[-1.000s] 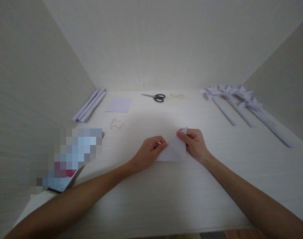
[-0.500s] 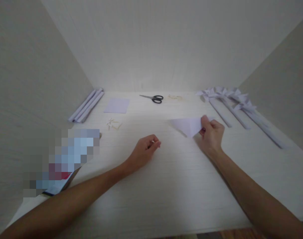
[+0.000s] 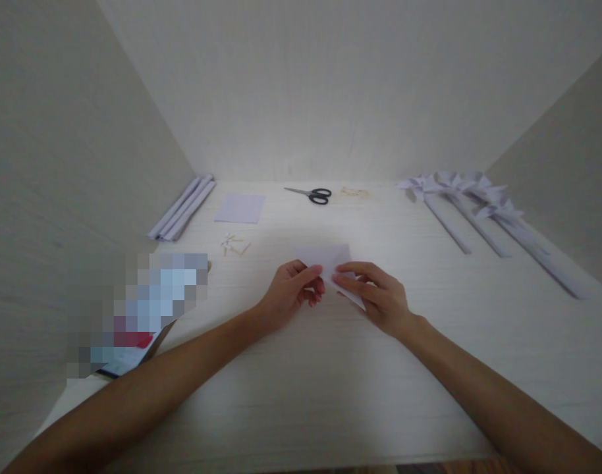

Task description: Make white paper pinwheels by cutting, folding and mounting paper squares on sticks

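Observation:
A pale lilac folded sheet of paper (image 3: pixel 327 259) lies on the white table (image 3: pixel 330 382) in the middle. My left hand (image 3: pixel 292 293) pinches its left part between thumb and fingers. My right hand (image 3: pixel 375 296) lies flat over its right part, fingers pointing left, pressing it to the table. Both hands touch the paper and sit close together.
At the back lie black-handled scissors (image 3: pixel 311 193), a flat lilac paper sheet (image 3: pixel 240 208), small wooden pegs (image 3: pixel 234 245) and several rolled paper tubes (image 3: pixel 182 206) on the left. Several paper pinwheels on rolled sticks (image 3: pixel 471 204) lie at the right. A blurred box (image 3: pixel 143 309) sits near left.
My right hand lifted the folded paper away to the right, then brought it back to the middle. My left hand let go, then took hold of it again.

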`<control>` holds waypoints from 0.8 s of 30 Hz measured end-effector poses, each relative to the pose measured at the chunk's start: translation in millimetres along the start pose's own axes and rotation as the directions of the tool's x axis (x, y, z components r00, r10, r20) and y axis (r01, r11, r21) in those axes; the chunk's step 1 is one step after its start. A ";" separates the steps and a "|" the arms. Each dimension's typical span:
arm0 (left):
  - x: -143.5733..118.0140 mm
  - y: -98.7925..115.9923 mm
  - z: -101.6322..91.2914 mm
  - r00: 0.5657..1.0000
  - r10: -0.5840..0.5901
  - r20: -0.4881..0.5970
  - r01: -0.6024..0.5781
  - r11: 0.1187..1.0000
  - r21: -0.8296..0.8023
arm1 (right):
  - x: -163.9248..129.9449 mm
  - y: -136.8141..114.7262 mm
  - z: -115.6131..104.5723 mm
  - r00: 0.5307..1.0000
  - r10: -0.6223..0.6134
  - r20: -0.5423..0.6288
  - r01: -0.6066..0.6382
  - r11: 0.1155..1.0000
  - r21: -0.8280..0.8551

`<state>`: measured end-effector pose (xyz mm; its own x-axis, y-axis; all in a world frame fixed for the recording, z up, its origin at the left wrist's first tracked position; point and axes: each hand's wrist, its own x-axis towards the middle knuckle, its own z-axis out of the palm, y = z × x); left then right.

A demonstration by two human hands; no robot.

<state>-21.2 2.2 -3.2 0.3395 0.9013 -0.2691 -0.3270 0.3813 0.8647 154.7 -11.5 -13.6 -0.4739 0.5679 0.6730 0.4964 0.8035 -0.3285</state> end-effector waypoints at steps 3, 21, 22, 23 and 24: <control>1.2 -1.2 -1.3 1.000 0.001 -0.015 0.000 0.999 0.037 | 1.9 -0.2 0.5 1.000 0.011 0.007 -0.012 1.000 0.023; 0.4 0.6 -4.3 0.984 0.168 -0.062 -0.132 0.915 0.381 | 12.0 -13.0 8.0 0.654 0.678 0.335 -0.640 0.262 0.722; 0.2 0.6 -4.1 0.984 0.165 -0.062 -0.130 0.917 0.378 | 11.7 -11.2 8.1 0.655 0.684 0.322 -0.626 0.253 0.737; 0.1 0.8 -4.0 0.984 0.167 -0.057 -0.136 0.924 0.357 | 11.2 -8.3 7.7 0.654 0.689 0.310 -0.612 0.241 0.753; 0.0 1.3 -4.2 0.984 0.172 -0.045 -0.149 0.936 0.319 | 10.6 -4.5 6.6 0.651 0.695 0.307 -0.605 0.230 0.763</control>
<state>-25.4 3.5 -3.8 0.2384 0.9618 -0.1348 -0.0752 0.1567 0.9848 142.6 -7.9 -9.4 -0.1866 0.9824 0.0064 -0.1540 -0.0228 -0.9878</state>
